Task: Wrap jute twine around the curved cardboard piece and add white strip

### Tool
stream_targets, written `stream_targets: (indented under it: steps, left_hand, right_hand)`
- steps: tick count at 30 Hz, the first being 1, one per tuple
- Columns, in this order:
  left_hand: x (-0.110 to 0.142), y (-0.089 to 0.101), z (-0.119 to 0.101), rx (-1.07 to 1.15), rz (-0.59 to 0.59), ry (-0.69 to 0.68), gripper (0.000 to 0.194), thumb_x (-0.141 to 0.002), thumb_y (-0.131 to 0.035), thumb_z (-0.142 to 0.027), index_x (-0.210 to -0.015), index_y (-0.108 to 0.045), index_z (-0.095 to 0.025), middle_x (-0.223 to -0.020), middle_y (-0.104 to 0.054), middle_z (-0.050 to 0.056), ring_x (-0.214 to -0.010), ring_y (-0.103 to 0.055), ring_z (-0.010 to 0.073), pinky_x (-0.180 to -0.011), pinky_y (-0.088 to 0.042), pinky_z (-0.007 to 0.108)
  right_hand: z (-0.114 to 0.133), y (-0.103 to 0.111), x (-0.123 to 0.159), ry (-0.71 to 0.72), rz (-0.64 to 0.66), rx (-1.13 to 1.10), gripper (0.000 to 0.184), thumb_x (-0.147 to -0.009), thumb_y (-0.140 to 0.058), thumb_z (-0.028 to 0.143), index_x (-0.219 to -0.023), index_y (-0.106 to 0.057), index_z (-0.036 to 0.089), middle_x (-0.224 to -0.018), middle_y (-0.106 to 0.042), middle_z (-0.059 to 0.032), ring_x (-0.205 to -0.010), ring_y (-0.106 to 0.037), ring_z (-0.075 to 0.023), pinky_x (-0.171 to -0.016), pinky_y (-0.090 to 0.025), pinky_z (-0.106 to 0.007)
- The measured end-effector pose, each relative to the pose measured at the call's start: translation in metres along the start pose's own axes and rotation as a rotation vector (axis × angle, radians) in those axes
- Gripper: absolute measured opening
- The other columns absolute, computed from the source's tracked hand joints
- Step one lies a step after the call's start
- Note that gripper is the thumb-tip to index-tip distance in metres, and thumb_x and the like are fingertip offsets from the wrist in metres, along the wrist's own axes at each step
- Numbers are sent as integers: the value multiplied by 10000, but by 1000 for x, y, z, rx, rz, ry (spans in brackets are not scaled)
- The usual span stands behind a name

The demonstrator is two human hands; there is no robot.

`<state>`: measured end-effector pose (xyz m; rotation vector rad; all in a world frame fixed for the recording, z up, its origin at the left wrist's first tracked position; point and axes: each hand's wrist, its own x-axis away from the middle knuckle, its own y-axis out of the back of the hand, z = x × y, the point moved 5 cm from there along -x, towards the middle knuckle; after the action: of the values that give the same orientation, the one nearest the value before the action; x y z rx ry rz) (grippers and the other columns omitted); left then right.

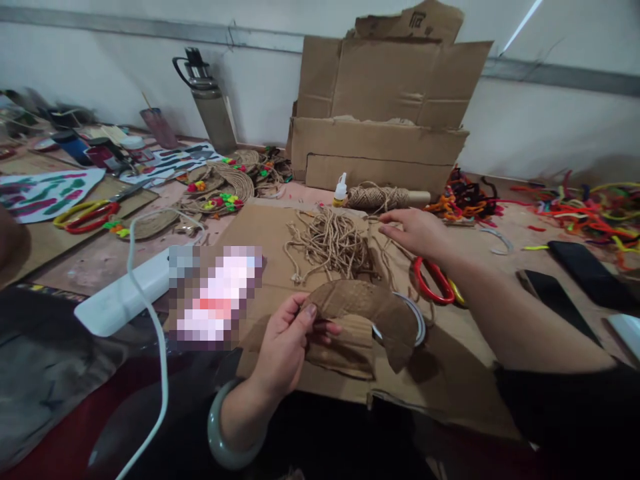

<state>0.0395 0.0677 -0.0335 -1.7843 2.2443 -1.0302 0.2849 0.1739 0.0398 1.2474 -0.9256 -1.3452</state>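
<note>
My left hand (286,341) pinches the left end of a curved cardboard arc (363,300) between thumb and fingers. Behind the arc, a white ring (419,321) and a smaller ribbed cardboard piece (345,350) partly show. My right hand (417,230) reaches over the board with fingers extended, near the right side of a loose heap of cut jute cord (333,243). No object shows in its fingers. Under its wrist lie scissors with red and yellow handles (433,281). A small glue bottle (341,191) and a roll of jute twine (377,197) are just beyond the heap.
A cardboard sheet (250,233) covers the table before me. Folded cardboard (385,87) leans on the wall. Left are a power strip (135,287) with a white cable, twine-covered arcs (235,183), scissors (90,215) and a bottle (210,107). Phones (593,270) and coloured pipe cleaners (590,213) lie right.
</note>
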Motion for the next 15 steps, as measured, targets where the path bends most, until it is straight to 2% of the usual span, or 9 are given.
stream_targets:
  steps: [2,4,6,8,11,15]
  left_hand:
    - [0,1,2,-5,16,15,245,-715,-687,-297,-877,-568,-157,-693,-679,11,-637,-668,141,-540,-481,198]
    - [0,2,3,-6,30,12,241,-717,-694,-285,-889,-577,-163,-755,-690,14,-657,-664,139,-549,-488,203]
    - [1,5,5,-2,48,-2,220,-733,-688,-294,-886,-592,-170,-809,-696,14,-679,-656,131,-573,-495,206]
    - [1,7,9,-16,70,30,203,-755,-672,-301,-894,-604,-170,-780,-697,16,-678,-648,128,-592,-494,207]
    - [2,9,13,4,106,57,214,-746,-684,-318,-888,-621,-170,-770,-695,20,-703,-639,137,-658,-506,238]
    - [2,8,15,37,82,68,232,-729,-698,-333,-888,-646,-172,-763,-686,20,-722,-621,138,-689,-492,246]
  right_hand:
    - [0,-11,-26,-21,-35,-8,291,-798,-514,356,-1000,-672,218,-1000,-703,-55,-904,-620,-239,-733,-441,-328]
    - [3,-25,-53,-36,-48,-8,302,-824,-478,341,-1028,-661,215,-1025,-695,-47,-928,-613,-218,-771,-439,-311]
    - [6,-39,-78,-75,-68,5,333,-824,-477,345,-1062,-650,189,-1042,-687,-78,-955,-600,-229,-803,-432,-323]
    - [7,-52,-98,-124,-93,26,383,-797,-512,390,-1061,-649,148,-1066,-666,-133,-1023,-560,-276,-863,-406,-379]
    - [6,-68,-118,-195,-125,32,452,-720,-591,432,-1035,-654,115,-1141,-614,-188,-1134,-462,-351,-926,-351,-472]
    - [7,-76,-129,-227,-133,-44,335,-696,-597,354,-927,-670,123,-1108,-625,-173,-1166,-434,-361,-944,-337,-492]
